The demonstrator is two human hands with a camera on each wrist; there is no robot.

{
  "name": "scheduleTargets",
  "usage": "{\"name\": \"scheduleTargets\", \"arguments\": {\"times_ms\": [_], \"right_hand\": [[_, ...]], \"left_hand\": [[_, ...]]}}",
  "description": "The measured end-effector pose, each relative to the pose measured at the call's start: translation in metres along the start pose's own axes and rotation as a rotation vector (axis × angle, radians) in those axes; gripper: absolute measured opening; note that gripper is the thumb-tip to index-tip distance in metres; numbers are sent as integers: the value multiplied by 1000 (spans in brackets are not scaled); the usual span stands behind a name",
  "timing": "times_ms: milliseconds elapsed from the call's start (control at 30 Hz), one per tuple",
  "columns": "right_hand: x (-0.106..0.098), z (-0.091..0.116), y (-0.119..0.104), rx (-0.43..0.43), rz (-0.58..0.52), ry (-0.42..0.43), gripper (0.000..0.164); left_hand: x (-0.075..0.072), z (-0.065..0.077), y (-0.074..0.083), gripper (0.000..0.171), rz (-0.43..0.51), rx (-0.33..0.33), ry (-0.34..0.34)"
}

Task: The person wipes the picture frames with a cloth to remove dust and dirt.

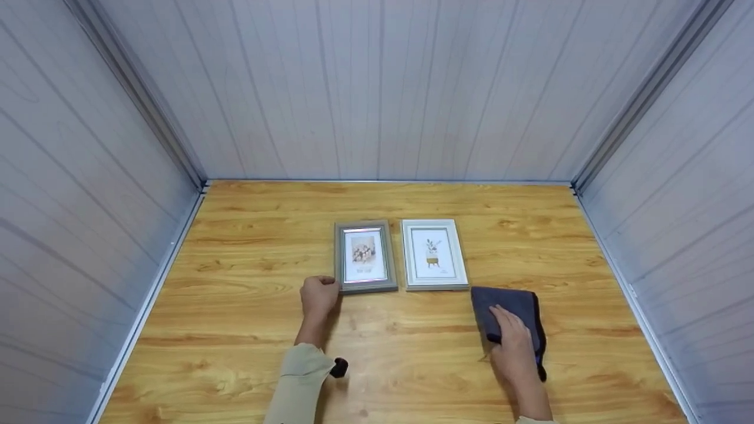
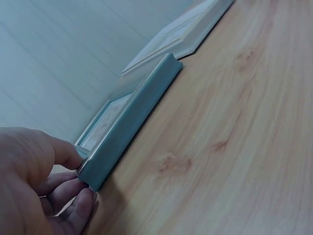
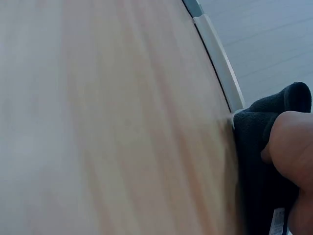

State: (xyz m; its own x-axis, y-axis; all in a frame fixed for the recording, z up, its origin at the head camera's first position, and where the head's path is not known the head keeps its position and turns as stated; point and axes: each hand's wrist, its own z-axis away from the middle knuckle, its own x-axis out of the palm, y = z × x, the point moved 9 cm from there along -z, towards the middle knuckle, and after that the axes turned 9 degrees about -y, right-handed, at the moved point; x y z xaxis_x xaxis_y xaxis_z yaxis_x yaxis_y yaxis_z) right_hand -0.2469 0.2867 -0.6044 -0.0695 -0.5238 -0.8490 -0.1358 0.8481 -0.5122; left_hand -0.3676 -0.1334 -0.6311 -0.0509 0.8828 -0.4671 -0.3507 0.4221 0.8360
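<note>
A grey picture frame lies face up on the table, a small printed picture inside. My left hand pinches its near left corner; in the left wrist view the thumb is on top and the other fingers are curled at the frame's lower edge. Just right of it lies a white picture frame with a potted-plant print, a narrow gap between the two. At the right, my right hand grips a folded dark grey cloth with black edging, close to the white frame's near right corner. A small label shows on the cloth.
The wood-grain table is bounded by pale panelled walls at the back, left and right, with metal strips along the edges. A small black object sits at my left sleeve cuff.
</note>
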Motion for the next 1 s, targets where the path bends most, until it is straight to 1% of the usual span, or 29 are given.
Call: {"name": "scheduleTargets", "arguments": {"times_ms": [100,233,333,400,467,500,600,667,733,767,833,867,900,933,967,1000], "right_hand": [[-13,-2,-2,27,-56,77,79],[-39,-2,-14,36,-130,279,75],[-54,-3,-35,-1,-180,414,73],[-57,-5,-55,-56,-192,468,75],[-53,-6,-82,-140,-173,486,74],[-49,-7,-97,-195,-156,495,71],[-33,-11,-152,-375,-94,509,59],[-23,-15,-184,-444,-82,511,52],[-20,-21,-208,-464,-102,539,46],[-21,-24,-217,-459,-118,563,43],[-25,-33,-230,-447,-152,621,42],[-23,-39,-236,-448,-156,633,42],[-19,-46,-243,-457,-148,627,45],[-11,-54,-250,-470,-125,595,49],[2,-63,-257,-485,-86,541,54],[20,-71,-263,-499,-33,461,59]], "left_hand": [[0,2,1,17,-1,14,15],[2,5,4,19,0,39,6],[5,7,6,21,-1,62,5],[7,9,5,22,2,67,2],[11,10,4,25,-8,69,-12],[12,11,3,26,-12,67,-19],[14,12,-1,28,-12,64,-36],[13,11,-3,28,-3,62,-38],[14,11,-4,27,16,63,-46],[14,11,-5,27,26,62,-52],[16,10,-5,26,40,54,-69],[17,10,-4,25,47,50,-75],[17,9,-3,24,51,50,-76],[16,8,-3,23,52,52,-75],[15,8,-2,22,48,57,-70],[13,8,0,20,34,71,-59]]}}
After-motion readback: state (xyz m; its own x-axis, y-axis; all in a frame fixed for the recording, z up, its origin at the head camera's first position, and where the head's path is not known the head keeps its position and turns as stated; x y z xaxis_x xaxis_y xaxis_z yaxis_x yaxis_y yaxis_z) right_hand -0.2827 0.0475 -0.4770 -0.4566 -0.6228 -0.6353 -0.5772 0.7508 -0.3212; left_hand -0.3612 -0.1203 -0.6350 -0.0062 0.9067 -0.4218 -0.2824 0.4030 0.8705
